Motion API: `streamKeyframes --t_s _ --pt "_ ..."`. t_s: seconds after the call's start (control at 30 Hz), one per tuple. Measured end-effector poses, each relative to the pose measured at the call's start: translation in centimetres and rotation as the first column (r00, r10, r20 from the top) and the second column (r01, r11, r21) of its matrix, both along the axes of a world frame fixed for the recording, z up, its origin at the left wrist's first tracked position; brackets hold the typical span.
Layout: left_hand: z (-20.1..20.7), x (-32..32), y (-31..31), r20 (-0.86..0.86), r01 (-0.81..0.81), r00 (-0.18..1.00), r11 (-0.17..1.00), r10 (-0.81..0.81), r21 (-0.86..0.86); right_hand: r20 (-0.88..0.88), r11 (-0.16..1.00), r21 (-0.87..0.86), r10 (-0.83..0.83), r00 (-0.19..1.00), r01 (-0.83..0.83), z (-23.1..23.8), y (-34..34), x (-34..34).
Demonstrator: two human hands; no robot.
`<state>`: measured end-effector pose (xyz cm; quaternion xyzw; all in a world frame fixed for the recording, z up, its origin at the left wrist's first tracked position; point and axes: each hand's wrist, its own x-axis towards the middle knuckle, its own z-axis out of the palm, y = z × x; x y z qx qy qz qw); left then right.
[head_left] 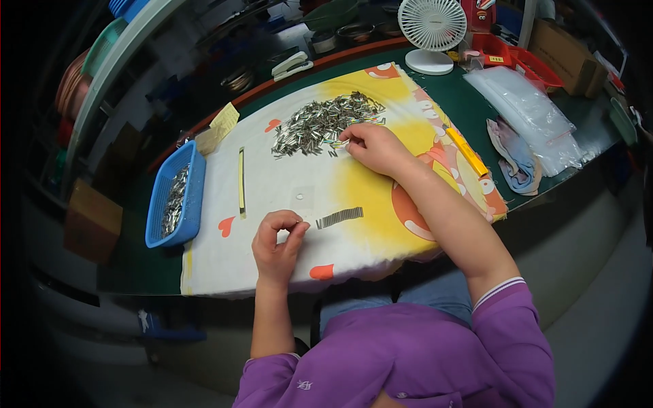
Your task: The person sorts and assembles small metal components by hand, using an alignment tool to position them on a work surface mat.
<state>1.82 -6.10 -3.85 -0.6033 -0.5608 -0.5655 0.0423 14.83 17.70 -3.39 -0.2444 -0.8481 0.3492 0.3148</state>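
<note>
A heap of small, shiny metal pins or tubes (320, 124) lies on the patterned cloth. My right hand (376, 148) reaches to the heap's near right edge, thumb and fingertips pinched together there; what they grip is too small to make out. Closer to me, my left hand (277, 246) is held over the white part of the cloth with thumb and forefinger pinched; anything between them is hidden. Just right of it lies a neat row of the same metal pieces (340, 217), side by side. A small clear square (302, 197) with a round spot lies beyond my left fingertips.
At left stands a blue basket (194, 197) with more metal pieces, near a thin yellow-and-dark strip (241, 182). A yellow cutter (467, 152), a crumpled cloth (515, 156) and clear plastic bags (524, 112) lie at right. A white fan (432, 34) and a stapler (292, 66) are at the back.
</note>
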Motion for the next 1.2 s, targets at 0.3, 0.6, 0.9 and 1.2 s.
streamKeyframes --t_s 0.3,0.6,0.9,1.2 --pt "0.7 1.9 -1.7 -0.104 0.002 0.994 0.981 -0.023 -0.196 -0.304 0.881 0.229 -0.339 0.89 0.414 4.6 -6.4 9.8" --pt "0.9 4.9 -0.1 -0.164 0.052 0.979 0.926 -0.121 -0.373 0.139 0.805 0.242 -0.581 0.802 0.542 1.6 -9.2 16.2" --pt "0.9 5.4 -0.7 -0.004 0.031 0.999 0.892 -0.036 -0.451 0.055 0.587 0.453 -0.77 0.636 0.671 -0.3 -6.1 16.9" --pt "0.3 5.2 -0.8 -0.069 0.001 0.997 0.911 -0.032 -0.412 0.055 0.63 0.409 -0.739 0.671 0.66 -0.7 -4.3 17.5"
